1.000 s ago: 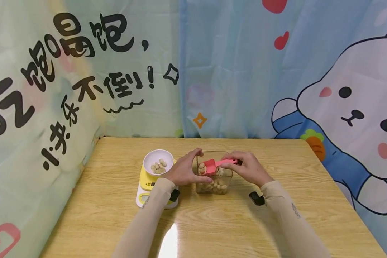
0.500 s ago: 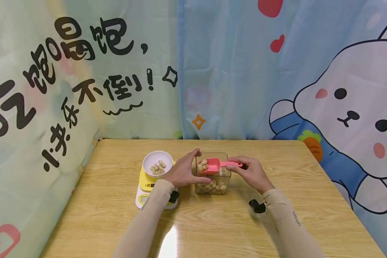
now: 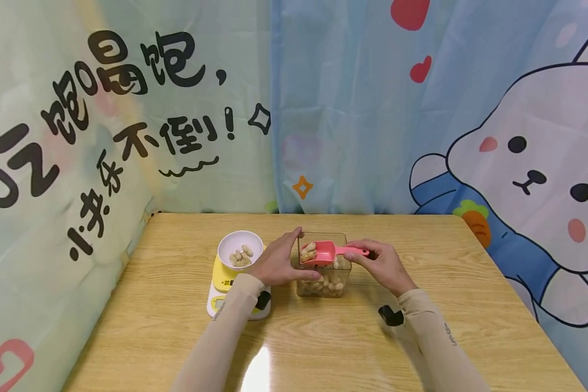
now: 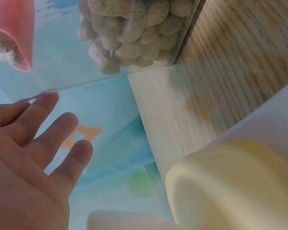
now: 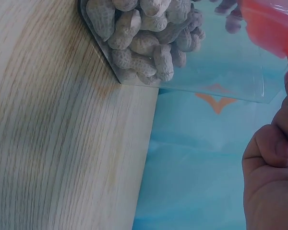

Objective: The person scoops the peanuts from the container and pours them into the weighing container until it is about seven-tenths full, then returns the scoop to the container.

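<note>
A clear container (image 3: pixel 344 275) holding peanuts (image 5: pixel 139 43) stands on the table. Gripping its left side, my left hand (image 3: pixel 278 261) has the thumb across the near wall and fingers on the far rim. My right hand (image 3: pixel 382 264) pinches the handle of a pink scoop (image 3: pixel 325 251). The scoop hovers at the container's mouth, with a few peanuts (image 3: pixel 308 250) in its tray. Left of the container, a white bowl (image 3: pixel 224 239) with several peanuts sits on a yellow and white kitchen scale (image 3: pixel 220 277). My left forearm hides part of the scale.
The wooden table (image 3: pixel 353 348) ends at a back edge against a printed curtain (image 3: pixel 343 136). Bowl and scale stand close beside my left hand. In the left wrist view, a pale yellow rounded shape (image 4: pixel 221 187) fills the lower right.
The scoop has shifted slightly right and levelled, with peanuts now gathered toward its front. My right hand moved right with it. The left hand stays on the container.
</note>
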`<state>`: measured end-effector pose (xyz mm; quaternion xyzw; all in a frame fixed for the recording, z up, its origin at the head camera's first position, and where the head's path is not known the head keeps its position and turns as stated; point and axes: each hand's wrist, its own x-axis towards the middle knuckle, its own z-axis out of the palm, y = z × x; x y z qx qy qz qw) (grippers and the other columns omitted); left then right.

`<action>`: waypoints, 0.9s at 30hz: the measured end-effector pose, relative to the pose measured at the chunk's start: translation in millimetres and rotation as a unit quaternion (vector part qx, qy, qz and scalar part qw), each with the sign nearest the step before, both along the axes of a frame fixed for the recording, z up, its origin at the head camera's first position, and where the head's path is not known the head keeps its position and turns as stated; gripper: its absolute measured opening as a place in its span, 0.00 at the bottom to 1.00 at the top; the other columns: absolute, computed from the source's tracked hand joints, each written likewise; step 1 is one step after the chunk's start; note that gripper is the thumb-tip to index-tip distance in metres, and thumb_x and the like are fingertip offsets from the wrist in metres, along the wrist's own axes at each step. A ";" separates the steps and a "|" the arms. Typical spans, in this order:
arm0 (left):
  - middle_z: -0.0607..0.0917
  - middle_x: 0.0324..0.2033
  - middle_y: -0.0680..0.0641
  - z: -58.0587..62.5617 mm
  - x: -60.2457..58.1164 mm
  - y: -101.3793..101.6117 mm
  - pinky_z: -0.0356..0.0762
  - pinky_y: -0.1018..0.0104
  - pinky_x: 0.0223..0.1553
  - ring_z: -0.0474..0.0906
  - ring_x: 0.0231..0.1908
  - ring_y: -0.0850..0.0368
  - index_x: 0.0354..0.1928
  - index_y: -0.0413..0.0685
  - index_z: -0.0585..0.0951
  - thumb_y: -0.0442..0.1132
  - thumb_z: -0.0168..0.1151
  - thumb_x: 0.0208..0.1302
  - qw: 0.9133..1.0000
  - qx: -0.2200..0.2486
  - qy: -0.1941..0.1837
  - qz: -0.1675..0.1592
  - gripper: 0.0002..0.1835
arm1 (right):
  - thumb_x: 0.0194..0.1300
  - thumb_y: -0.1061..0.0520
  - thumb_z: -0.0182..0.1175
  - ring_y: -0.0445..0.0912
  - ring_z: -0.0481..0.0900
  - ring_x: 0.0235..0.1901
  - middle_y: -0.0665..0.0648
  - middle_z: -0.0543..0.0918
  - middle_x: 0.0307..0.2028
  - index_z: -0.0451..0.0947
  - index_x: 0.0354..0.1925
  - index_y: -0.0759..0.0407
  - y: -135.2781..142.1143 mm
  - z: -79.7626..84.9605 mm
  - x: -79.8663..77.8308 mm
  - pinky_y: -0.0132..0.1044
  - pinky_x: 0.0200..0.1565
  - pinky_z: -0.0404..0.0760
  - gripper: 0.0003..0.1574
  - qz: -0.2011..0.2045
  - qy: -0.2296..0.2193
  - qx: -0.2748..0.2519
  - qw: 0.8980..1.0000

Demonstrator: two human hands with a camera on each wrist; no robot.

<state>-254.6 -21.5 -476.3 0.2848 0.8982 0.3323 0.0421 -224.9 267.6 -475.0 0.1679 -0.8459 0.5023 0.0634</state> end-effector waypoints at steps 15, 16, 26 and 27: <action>0.61 0.76 0.48 25.4 5.4 -32.4 0.58 0.49 0.72 0.57 0.75 0.49 0.81 0.55 0.54 0.72 0.69 0.53 0.998 -0.020 0.046 0.022 0.60 | 0.69 0.60 0.67 0.53 0.79 0.32 0.63 0.85 0.48 0.83 0.55 0.67 -9.8 21.8 15.3 0.38 0.33 0.81 0.19 0.003 -0.008 -0.017 1.000; 0.61 0.76 0.48 27.1 4.5 -37.2 0.57 0.48 0.72 0.57 0.75 0.49 0.81 0.55 0.54 0.72 0.68 0.54 0.998 -0.024 0.054 0.025 0.59 | 0.69 0.61 0.67 0.55 0.79 0.32 0.64 0.85 0.47 0.83 0.55 0.67 -10.0 21.5 15.0 0.38 0.33 0.81 0.18 0.004 -0.006 -0.016 1.000; 0.62 0.75 0.42 29.9 -7.9 -94.9 0.58 0.42 0.71 0.59 0.73 0.41 0.80 0.50 0.55 0.70 0.71 0.52 0.994 -0.037 0.062 0.088 0.60 | 0.69 0.59 0.67 0.41 0.77 0.30 0.63 0.86 0.46 0.83 0.55 0.67 -11.8 22.3 14.7 0.34 0.32 0.80 0.19 0.002 -0.012 -0.014 1.000; 0.61 0.76 0.42 28.1 -8.6 -99.9 0.58 0.42 0.71 0.58 0.73 0.40 0.80 0.49 0.54 0.70 0.71 0.52 0.993 -0.040 0.054 0.094 0.61 | 0.69 0.59 0.67 0.41 0.77 0.30 0.62 0.86 0.46 0.83 0.55 0.67 -11.7 21.9 14.7 0.33 0.32 0.79 0.19 0.003 -0.011 -0.015 1.000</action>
